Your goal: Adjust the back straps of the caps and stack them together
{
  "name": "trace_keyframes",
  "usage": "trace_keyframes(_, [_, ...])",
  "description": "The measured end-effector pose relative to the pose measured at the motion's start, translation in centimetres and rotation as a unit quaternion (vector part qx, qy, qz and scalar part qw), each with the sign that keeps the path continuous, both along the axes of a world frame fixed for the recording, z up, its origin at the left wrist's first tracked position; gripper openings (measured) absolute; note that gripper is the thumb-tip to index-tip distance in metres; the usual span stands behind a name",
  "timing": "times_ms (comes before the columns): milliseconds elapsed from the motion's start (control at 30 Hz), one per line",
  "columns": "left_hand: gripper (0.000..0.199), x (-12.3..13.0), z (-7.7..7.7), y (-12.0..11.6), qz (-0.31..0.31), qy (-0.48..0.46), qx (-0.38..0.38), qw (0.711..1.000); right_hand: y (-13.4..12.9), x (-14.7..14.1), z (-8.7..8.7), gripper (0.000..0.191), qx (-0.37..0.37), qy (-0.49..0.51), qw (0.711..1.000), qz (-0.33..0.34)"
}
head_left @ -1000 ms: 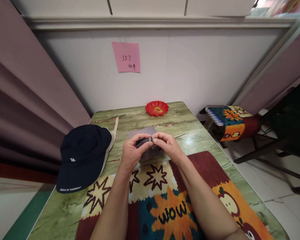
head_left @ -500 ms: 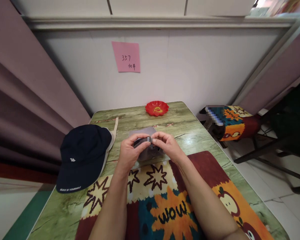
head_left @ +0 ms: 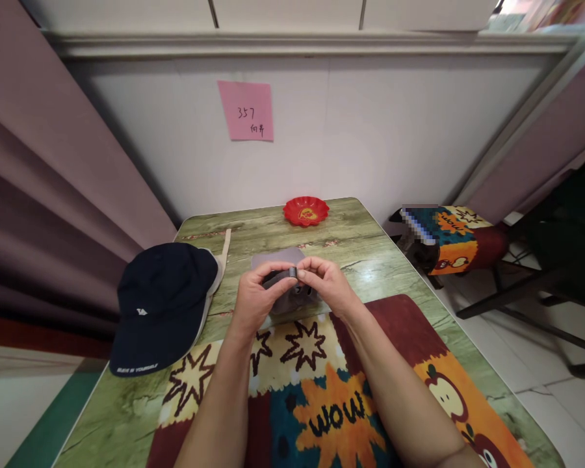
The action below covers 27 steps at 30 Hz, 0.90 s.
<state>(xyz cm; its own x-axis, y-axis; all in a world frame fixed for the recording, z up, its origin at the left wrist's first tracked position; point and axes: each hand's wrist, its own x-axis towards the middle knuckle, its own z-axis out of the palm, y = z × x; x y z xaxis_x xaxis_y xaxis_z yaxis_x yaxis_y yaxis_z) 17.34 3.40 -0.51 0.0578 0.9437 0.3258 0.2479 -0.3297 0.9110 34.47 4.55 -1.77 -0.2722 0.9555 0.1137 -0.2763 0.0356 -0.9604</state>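
Note:
Thumb and fingers of my left hand [head_left: 260, 289] pinch a small dark grey piece [head_left: 293, 272], perhaps a clip or strap end. From the right, my right hand [head_left: 327, 283] is closed in a pinch against the same piece, fingertips nearly touching those of the left. Under both hands lies a greyish-purple item [head_left: 285, 303] with dark parts, partly hidden by the fingers; I cannot make out what it is. A dark navy cap [head_left: 166, 292] with a light strap rests on the table's left side.
The green wood-patterned table [head_left: 209, 224] carries a red scalloped dish [head_left: 306, 212] at its back edge. A colourful mat [head_left: 341, 416] lies under my forearms. Beyond the right edge are a covered stool [head_left: 455, 240] and dark chair legs. A pink note [head_left: 246, 111] hangs on the wall.
Both hands have shifted very slightly to the right, and the small dark piece between the fingertips has turned a little.

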Motion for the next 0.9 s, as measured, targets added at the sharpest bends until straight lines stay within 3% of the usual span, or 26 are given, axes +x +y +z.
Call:
trace_keyframes(333, [0.017,0.0,1.0,-0.4,0.005,0.031,0.014,0.999,0.0,-0.5,-0.1,0.037,-0.011,0.017,1.0,-0.012])
trace_keyframes(500, [0.019,-0.3,0.9,-0.3,0.003,0.03,0.003,1.0,0.1,-0.3,0.0,0.033,0.009,0.022,1.0,0.004])
trace_keyframes(700, [0.017,-0.2,0.9,-0.2,0.004,0.055,0.048,0.997,0.4,0.1,-0.2,0.038,0.018,0.019,0.999,0.042])
trace_keyframes(900, [0.024,-0.5,1.4,-0.3,-0.028,0.074,0.03,0.996,0.7,0.2,-0.8,0.035,0.017,0.02,0.999,0.032])
